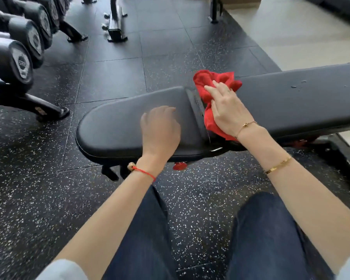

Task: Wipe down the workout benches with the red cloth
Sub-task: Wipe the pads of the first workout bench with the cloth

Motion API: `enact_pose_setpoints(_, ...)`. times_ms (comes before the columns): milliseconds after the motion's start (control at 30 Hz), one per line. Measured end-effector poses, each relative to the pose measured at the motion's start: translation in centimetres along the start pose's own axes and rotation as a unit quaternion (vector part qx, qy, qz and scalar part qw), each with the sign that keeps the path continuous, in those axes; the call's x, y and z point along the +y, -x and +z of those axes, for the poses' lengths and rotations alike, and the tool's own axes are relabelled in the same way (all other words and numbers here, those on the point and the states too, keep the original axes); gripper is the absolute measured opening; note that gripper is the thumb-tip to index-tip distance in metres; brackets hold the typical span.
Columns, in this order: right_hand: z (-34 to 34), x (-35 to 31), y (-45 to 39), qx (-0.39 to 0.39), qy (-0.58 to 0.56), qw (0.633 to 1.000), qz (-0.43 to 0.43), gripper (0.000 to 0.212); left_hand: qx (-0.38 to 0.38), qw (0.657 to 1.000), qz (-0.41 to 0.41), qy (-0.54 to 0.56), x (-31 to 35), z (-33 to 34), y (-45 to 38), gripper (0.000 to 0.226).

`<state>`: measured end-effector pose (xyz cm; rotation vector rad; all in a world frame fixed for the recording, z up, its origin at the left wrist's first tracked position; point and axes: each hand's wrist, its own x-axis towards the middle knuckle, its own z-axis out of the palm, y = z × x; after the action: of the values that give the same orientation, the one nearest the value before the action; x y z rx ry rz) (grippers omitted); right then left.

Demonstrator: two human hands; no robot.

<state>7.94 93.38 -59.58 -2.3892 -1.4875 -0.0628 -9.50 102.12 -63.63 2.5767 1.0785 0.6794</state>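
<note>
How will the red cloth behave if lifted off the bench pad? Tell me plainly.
The red cloth is bunched and creased under the right hand, so it would probably droop limply rather than hold shape. It looks thin, so likely light. A corner hangs over the gap between the bench pads, so it might snag there. The left hand rests on the pad.

1. The worktop's long pad [303, 102] lies bare to the right of the red cloth [214, 87], apart from a few water drops [296, 85] near its far edge.
2. The seat pad [117, 126], left of the red cloth, is bare beyond the left hand [160, 128] resting on it.
3. The gap [196, 106] between the pads runs just beside the red cloth, under the right hand [226, 110].
4. Well left of the worktop, the dumbbell rack [18, 57] stands on open floor [113, 73].
</note>
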Motion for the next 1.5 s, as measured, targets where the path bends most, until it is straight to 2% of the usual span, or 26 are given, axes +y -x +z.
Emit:
enact_pose_setpoints(133, -0.2, 4.1, 1.0, -0.043, 0.074, 0.996, -0.018, 0.05, -0.021, 0.999, -0.006, -0.036, 4.4, 3.3, -1.0, 0.04)
enact_pose_setpoints(267, 0.6, 6.0, -0.1, -0.089, 0.043, 0.995, -0.028, 0.054, 0.0, 0.998, -0.054, -0.044, 5.8, 4.7, -1.7, 0.042)
enact_pose_setpoints(400, 0.8, 6.7, -4.0, -0.127, 0.064, 0.989, -0.034, 0.056, 0.025, 0.996, -0.064, -0.064, 6.1, 4.9, -1.6, 0.04)
enact_pose_setpoints(533, 1.2, 6.0, -3.8, -0.132, 0.116, 0.98, -0.09, 0.056, 0.044, 0.995, -0.066, -0.054, 6.1, 4.7, -1.5, 0.039)
enact_pose_setpoints(667, 0.8, 7.8, -0.1, -0.118, 0.09, 0.977, -0.154, 0.056, 0.056, 0.995, -0.057, -0.057, 6.1, 4.8, -1.4, 0.038)
enact_pose_setpoints(733, 0.1, 9.9, 0.5, -0.113, 0.068, 0.982, -0.137, 0.056, 0.06, 0.995, -0.053, -0.056, 6.0, 4.9, -1.3, 0.038)
enact_pose_setpoints(833, -0.6, 13.1, -1.0, -0.101, 0.073, 0.99, -0.066, 0.056, 0.061, 0.995, -0.053, -0.065, 6.2, 4.9, -1.4, 0.038)
enact_pose_setpoints(900, -0.7, 13.3, -2.5, -0.104, 0.079, 0.991, -0.04, 0.057, 0.062, 0.994, -0.056, -0.066, 6.4, 5.0, -1.5, 0.038)
enact_pose_setpoints(1100, 0.8, 8.7, -2.9, -0.12, 0.058, 0.986, -0.104, 0.059, 0.075, 0.994, -0.061, -0.053, 6.3, 5.0, -1.6, 0.035)
enact_pose_setpoints(1267, 0.3, 10.4, 1.0, -0.117, 0.029, 0.981, -0.153, 0.058, 0.073, 0.994, -0.056, -0.053, 5.9, 5.2, -1.7, 0.035)
enact_pose_setpoints(1400, 0.1, 12.0, -1.5, -0.114, 0.033, 0.99, -0.082, 0.058, 0.078, 0.994, -0.057, -0.057, 5.8, 5.3, -1.8, 0.035)
enact_pose_setpoints(1500, 0.8, 10.1, -4.6, -0.122, 0.028, 0.992, -0.034, 0.059, 0.076, 0.993, -0.061, -0.063, 6.0, 5.3, -1.8, 0.035)
